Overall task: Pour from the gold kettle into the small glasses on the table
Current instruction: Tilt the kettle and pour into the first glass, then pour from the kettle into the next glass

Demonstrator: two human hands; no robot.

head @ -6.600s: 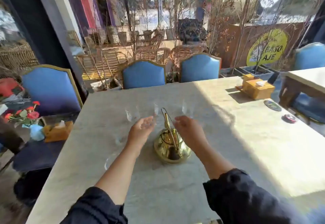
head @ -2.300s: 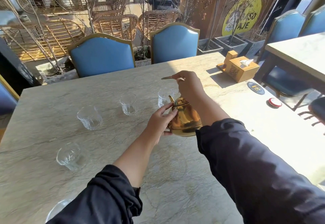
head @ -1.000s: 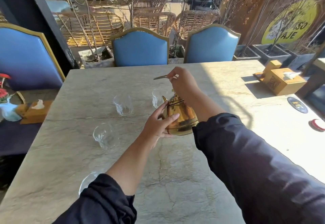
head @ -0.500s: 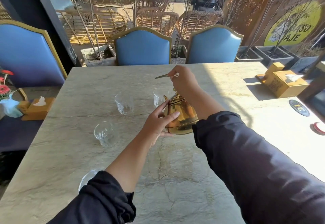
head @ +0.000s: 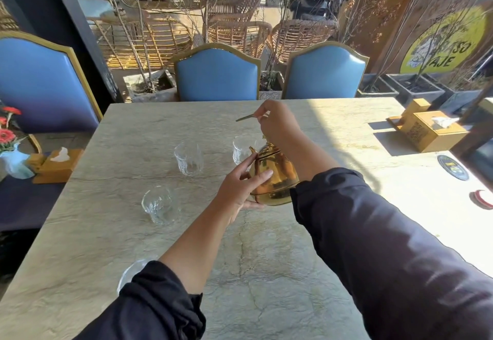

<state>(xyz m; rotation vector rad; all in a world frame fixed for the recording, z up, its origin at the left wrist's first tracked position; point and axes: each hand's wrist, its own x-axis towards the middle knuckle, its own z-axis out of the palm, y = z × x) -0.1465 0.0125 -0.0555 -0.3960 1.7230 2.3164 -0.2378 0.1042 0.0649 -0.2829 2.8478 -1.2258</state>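
The gold kettle (head: 274,177) hangs tilted over the marble table (head: 266,273), its spout toward a small clear glass (head: 242,148). My right hand (head: 277,126) is shut on the kettle's thin handle from above. My left hand (head: 241,186) rests against the kettle's left side, fingers spread on its body. A second glass (head: 189,158) stands left of the first, and a third (head: 160,205) nearer to me on the left. A fourth glass (head: 133,273) shows partly behind my left sleeve. No liquid is visible.
Two blue chairs (head: 217,75) stand at the far edge, another (head: 40,83) at the left. A wooden tissue box (head: 429,130), a round coaster (head: 453,171) and a red-rimmed dish (head: 481,199) lie at the right. A side table at the left holds flowers (head: 8,131).
Since 6.6 s ago my right hand lifted the kettle by its handle and my left hand came onto its side. Over the last second the hands and kettle have barely moved.
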